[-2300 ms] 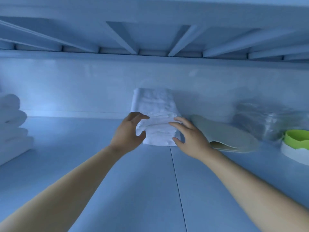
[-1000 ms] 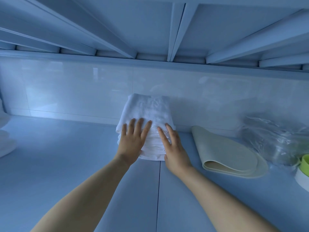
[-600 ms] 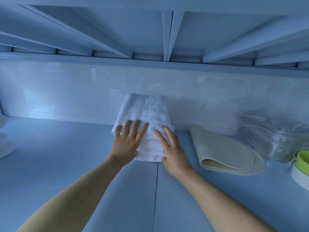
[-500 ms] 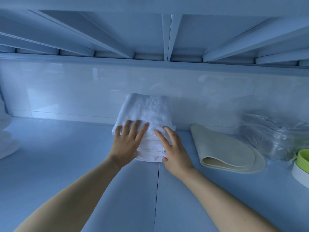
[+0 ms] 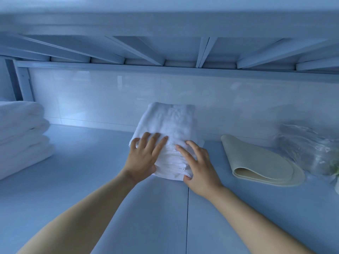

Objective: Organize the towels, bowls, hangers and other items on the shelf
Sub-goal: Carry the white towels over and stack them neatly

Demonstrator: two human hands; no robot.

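A stack of folded white towels (image 5: 170, 125) lies on the blue shelf (image 5: 82, 180), its far end against the tiled back wall. My left hand (image 5: 144, 158) rests on the stack's near left corner, fingers spread on top and thumb tucked at the front edge. My right hand (image 5: 199, 166) covers the near right corner the same way, thumb under the front fold. Both hands pinch the near end of the stack. A taller pile of thick white towels (image 5: 20, 136) sits at the far left.
Folded cream mats (image 5: 260, 162) lie right of the stack. Beyond them sits a crumpled clear plastic bag (image 5: 310, 149), with something green (image 5: 336, 168) at the right edge. The upper shelf's beams (image 5: 201, 52) hang low overhead. A seam (image 5: 188, 217) runs down the shelf.
My hands have slid from flat on top to the stack's near end, thumbs now at its front edge. The view has pulled back, bringing the left towel pile into sight.
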